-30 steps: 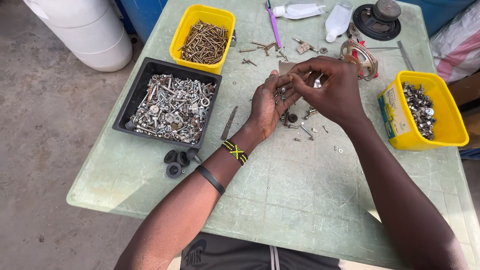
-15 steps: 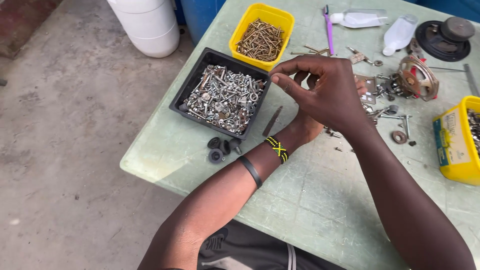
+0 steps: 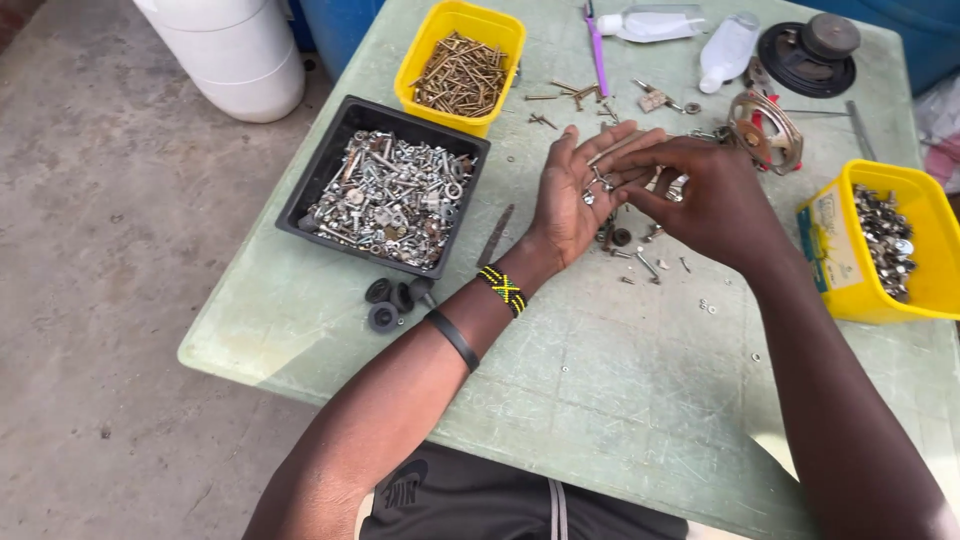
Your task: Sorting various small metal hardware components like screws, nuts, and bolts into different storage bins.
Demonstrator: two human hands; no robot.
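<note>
Screws [image 3: 598, 181] are lying in the left hand [image 3: 572, 200], its fingers spread palm-up just right of the black tray [image 3: 318, 190]. Right hand [image 3: 712, 205], further right, is pinching at them with its fingers over the worktop [image 3: 600, 380].

An informal outdoor repair workshop: a worn green table [image 3: 600, 400] on bare concrete floor [image 3: 100, 300], holding a black tray [image 3: 318, 190] of bolts, yellow tubs [image 3: 425, 45] of screws, and speaker parts [image 3: 810, 50].
</note>
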